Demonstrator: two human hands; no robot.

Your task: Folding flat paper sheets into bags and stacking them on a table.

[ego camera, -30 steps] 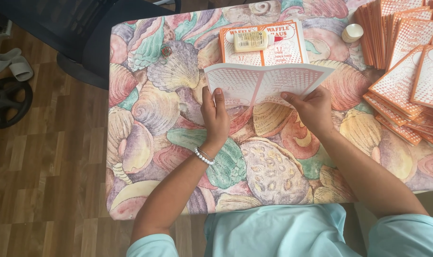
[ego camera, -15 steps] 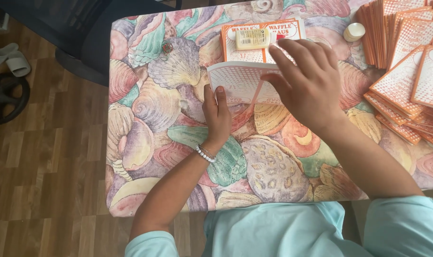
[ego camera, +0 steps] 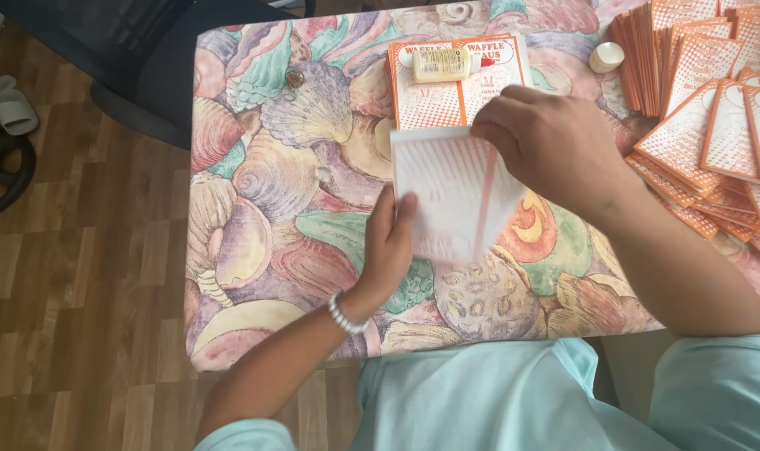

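A white and orange paper sheet (ego camera: 447, 192), partly folded, lies in front of me on a table covered with a shell-patterned cloth (ego camera: 271, 184). My left hand (ego camera: 390, 250) holds the sheet's lower left edge, thumb and fingers on the paper. My right hand (ego camera: 547, 142) presses down on the sheet's upper right part, fingers curled over the fold. Just beyond the sheet lies an orange printed folder (ego camera: 459, 83) with a small yellow glue bottle (ego camera: 441, 64) on top of it.
Stacks of several orange printed paper pieces (ego camera: 714, 125) spread over the table's right side. A small round white cap (ego camera: 606, 57) sits near them. A dark chair (ego camera: 137, 58) stands at the upper left. A sandal (ego camera: 8, 100) lies on the wooden floor.
The sheet was held open and wide a second ago. My right hand swept across it and folded it over, and the sheet now lies narrower and turned upright, under both hands.
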